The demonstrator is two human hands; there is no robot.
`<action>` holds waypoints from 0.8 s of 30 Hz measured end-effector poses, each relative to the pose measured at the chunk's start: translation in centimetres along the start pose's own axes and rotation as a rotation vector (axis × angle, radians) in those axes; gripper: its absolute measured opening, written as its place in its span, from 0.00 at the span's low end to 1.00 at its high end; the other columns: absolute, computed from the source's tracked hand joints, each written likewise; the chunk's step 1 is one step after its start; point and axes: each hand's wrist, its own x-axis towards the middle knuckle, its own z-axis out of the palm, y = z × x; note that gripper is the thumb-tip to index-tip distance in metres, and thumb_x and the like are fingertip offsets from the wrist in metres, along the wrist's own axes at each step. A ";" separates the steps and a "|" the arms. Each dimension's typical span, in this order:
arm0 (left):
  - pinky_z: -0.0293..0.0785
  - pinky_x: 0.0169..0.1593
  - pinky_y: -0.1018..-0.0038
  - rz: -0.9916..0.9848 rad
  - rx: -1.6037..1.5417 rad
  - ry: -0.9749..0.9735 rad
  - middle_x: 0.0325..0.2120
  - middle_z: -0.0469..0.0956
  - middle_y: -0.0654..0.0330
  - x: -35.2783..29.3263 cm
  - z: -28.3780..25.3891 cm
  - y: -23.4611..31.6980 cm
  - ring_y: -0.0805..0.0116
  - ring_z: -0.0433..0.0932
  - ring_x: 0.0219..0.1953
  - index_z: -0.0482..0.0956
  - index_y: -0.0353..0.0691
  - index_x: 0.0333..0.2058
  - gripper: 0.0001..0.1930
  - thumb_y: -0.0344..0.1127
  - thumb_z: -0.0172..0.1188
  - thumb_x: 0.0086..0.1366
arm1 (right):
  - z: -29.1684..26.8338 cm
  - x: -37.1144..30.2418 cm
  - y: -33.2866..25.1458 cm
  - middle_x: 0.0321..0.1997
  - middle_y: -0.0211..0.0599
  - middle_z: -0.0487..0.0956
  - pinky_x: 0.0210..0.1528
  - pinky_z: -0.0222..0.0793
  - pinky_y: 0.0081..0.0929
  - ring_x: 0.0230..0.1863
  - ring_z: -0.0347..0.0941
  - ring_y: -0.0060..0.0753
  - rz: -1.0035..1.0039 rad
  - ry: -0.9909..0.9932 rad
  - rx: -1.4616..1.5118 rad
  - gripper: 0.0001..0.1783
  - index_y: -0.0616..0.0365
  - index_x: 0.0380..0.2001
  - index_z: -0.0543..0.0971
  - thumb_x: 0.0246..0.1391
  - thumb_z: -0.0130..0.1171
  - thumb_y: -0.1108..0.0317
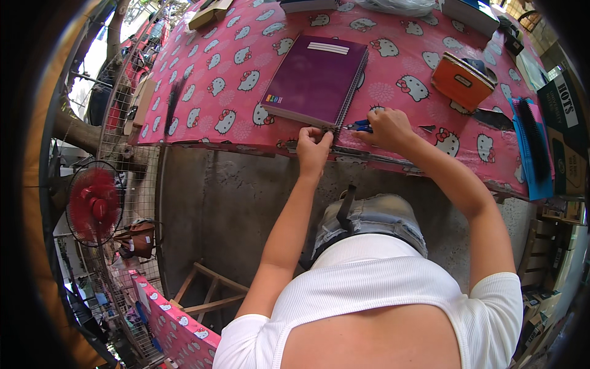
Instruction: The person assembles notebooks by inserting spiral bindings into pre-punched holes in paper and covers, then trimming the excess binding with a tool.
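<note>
A thick purple spiral notebook (313,77) lies on the pink cartoon-print table, its wire coil along the right edge. My left hand (314,147) pinches the near end of that coil at the notebook's lower right corner, thumb and fingers together. Just to the right, my right hand (388,128) is closed round a small blue-handled tool (364,126) that looks like pliers. Its metal tip points left toward the coil end, and my fingers cover most of it. Whether the tip touches the wire I cannot tell.
An orange zip pouch (462,82) sits to the right on the table (246,58). Further right are a blue folder with black coils (533,147) and dark cardboard boxes (562,104). Books and a plastic bag (402,6) lie at the far edge. A red fan (95,203) stands left.
</note>
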 end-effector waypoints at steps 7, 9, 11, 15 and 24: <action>0.72 0.33 0.79 0.106 0.011 -0.050 0.32 0.75 0.57 -0.2 0.8 -0.7 0.75 0.74 0.31 0.65 0.32 0.40 0.24 0.30 0.71 0.50 | 2.0 0.5 0.7 0.32 0.39 0.78 0.50 0.65 0.44 0.41 0.75 0.42 -0.179 0.291 -0.147 0.31 0.59 0.32 0.77 0.46 0.57 0.37; 0.72 0.30 0.81 0.106 0.026 -0.029 0.31 0.75 0.58 -0.1 1.0 -1.0 0.76 0.75 0.30 0.65 0.32 0.41 0.24 0.28 0.71 0.51 | 1.6 0.8 0.6 0.31 0.38 0.78 0.47 0.68 0.42 0.38 0.76 0.41 -0.185 0.211 -0.135 0.30 0.58 0.31 0.77 0.46 0.57 0.38; 0.72 0.30 0.81 0.113 0.020 -0.018 0.31 0.75 0.58 -0.1 1.1 -1.1 0.76 0.75 0.30 0.65 0.32 0.41 0.24 0.28 0.70 0.51 | 1.9 0.8 0.6 0.28 0.41 0.79 0.42 0.70 0.40 0.35 0.77 0.42 -0.168 0.199 -0.112 0.30 0.59 0.29 0.78 0.46 0.57 0.38; 0.72 0.30 0.81 0.090 0.030 -0.020 0.30 0.76 0.58 -0.5 1.1 -1.0 0.76 0.75 0.29 0.65 0.32 0.40 0.22 0.28 0.70 0.52 | 1.7 0.7 0.6 0.22 0.46 0.79 0.32 0.73 0.38 0.28 0.78 0.45 -0.101 0.089 0.018 0.31 0.61 0.22 0.80 0.45 0.58 0.38; 0.70 0.27 0.81 0.043 0.027 0.023 0.25 0.76 0.62 -0.1 0.4 -1.4 0.77 0.74 0.25 0.67 0.34 0.38 0.17 0.28 0.67 0.54 | 0.8 0.1 0.5 0.28 0.44 0.80 0.39 0.72 0.40 0.34 0.78 0.44 -0.016 0.012 -0.004 0.30 0.61 0.26 0.80 0.45 0.58 0.40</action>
